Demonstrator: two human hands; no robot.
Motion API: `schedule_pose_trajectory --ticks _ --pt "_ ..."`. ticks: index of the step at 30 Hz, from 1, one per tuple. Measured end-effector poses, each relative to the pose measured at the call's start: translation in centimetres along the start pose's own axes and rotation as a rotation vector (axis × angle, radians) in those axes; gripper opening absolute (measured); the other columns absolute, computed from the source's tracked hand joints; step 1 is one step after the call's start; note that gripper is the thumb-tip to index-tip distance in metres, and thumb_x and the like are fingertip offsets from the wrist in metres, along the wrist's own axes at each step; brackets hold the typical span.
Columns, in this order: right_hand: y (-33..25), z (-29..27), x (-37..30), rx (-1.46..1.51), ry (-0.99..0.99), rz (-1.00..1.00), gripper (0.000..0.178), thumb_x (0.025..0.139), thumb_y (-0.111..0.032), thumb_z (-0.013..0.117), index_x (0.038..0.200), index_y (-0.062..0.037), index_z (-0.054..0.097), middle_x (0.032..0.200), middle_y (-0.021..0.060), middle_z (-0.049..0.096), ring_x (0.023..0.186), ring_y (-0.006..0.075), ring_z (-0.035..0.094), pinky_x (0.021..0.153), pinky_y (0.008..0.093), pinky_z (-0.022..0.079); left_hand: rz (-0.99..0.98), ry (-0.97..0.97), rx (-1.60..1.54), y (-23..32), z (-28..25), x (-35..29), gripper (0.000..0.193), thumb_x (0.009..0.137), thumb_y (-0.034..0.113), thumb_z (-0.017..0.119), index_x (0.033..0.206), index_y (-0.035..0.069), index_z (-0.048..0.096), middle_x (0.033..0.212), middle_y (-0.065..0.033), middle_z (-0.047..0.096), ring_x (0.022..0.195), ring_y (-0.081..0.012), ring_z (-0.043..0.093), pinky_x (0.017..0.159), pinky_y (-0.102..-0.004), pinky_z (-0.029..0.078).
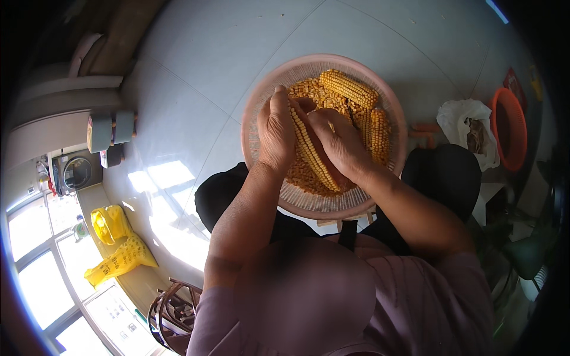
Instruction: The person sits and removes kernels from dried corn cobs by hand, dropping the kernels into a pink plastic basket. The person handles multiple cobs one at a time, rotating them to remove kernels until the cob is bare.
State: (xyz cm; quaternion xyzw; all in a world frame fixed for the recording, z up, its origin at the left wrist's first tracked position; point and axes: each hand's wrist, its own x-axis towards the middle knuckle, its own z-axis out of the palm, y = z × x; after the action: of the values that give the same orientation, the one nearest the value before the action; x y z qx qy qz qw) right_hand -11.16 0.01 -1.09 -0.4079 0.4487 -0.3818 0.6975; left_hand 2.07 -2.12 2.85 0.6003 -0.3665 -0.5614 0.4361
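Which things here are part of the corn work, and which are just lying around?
In use: corn cob held by left hand and right hand, pink basket, loose kernels, whole cobs.
Lying about: yellow bags, white bag, orange basket.

Mauve short-sleeved top (356, 296); black trousers (225, 199); bare forearms (237, 225).

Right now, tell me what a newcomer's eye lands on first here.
The eye goes first to the two hands over the pink basket at the centre: the left hand and right hand grip a half-stripped corn cob between them. Loose kernels and whole cobs fill the basket. Next come yellow bags on the sunlit floor at lower left and an orange basket at far right.
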Motion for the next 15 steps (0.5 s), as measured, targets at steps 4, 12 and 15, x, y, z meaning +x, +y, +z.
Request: schedule_pose_trajectory --ticks 4,12,15 --pt "-0.7 0.5 -2.0 -0.29 -0.067 -0.189 0.042 0.098 -0.033 0.064 0.121 0.002 0.057 0.109 0.0127 0.064 0.103 0.0144 0.061 0.087 0.0331 0.051 -0.042 0.09 -0.079 0.3 -0.4 0.6 0.055 0.101 0.046 0.038 0.09 -0.004 0.057 0.099 -0.021 0.065 0.095 -0.0296 0.066 0.085 -0.0412 0.055" --pt "-1.3 -0.8 -1.8 0.095 -0.291 0.119 0.052 0.104 -0.053 0.041 0.104 -0.0048 0.059 0.073 0.0048 0.061 0.064 0.0116 0.06 0.056 0.0263 0.049 -0.034 -0.038 -0.337 -0.9 -1.5 1.0 0.054 0.103 0.042 0.036 0.117 -0.007 0.053 0.109 -0.0218 0.065 0.1 -0.029 0.065 0.089 -0.0404 0.055" --pt "-1.7 -0.1 -2.0 0.385 -0.186 0.303 0.049 0.103 -0.054 0.042 0.107 -0.0078 0.058 0.069 0.0058 0.061 0.053 0.0136 0.06 0.043 0.0281 0.047 -0.045 -0.117 -0.384 -1.1 -2.1 1.1 0.054 0.104 0.04 0.034 0.123 -0.007 0.051 0.111 -0.022 0.065 0.102 -0.0281 0.065 0.091 -0.0395 0.054"
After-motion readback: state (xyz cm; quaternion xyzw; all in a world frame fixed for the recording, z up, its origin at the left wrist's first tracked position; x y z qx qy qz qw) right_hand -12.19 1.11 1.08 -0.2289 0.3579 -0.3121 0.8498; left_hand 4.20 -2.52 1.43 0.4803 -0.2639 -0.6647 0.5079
